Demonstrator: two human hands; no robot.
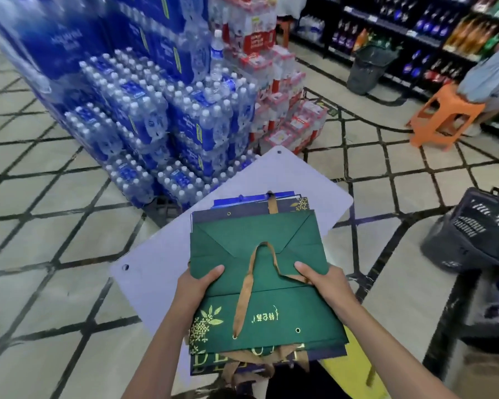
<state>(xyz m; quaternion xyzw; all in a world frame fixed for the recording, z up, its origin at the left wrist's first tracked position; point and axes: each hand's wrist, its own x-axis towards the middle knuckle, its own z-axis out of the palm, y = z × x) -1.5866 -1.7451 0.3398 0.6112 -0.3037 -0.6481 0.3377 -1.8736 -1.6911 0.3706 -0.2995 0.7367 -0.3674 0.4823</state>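
left hand point(198, 283), right hand point(321, 282) grip side edges of green gift bag point(257, 249), thumbs on top, likely to square it; bag lies flat atop stack of folded bags point(242, 210) over white worktop point(156, 254); ribbon handle point(249, 286) loose across it

A flat-folded dark green paper gift bag point(260, 269) with gold print and brown ribbon handle lies lower centre, atop a stack of blue folded bags point(257, 207).

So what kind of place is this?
Most likely a grocery shop or supermarket: shrink-wrapped packs of bottled water stacked on the floor, shelves of bottled drinks behind, and a dark shopping basket at the right.
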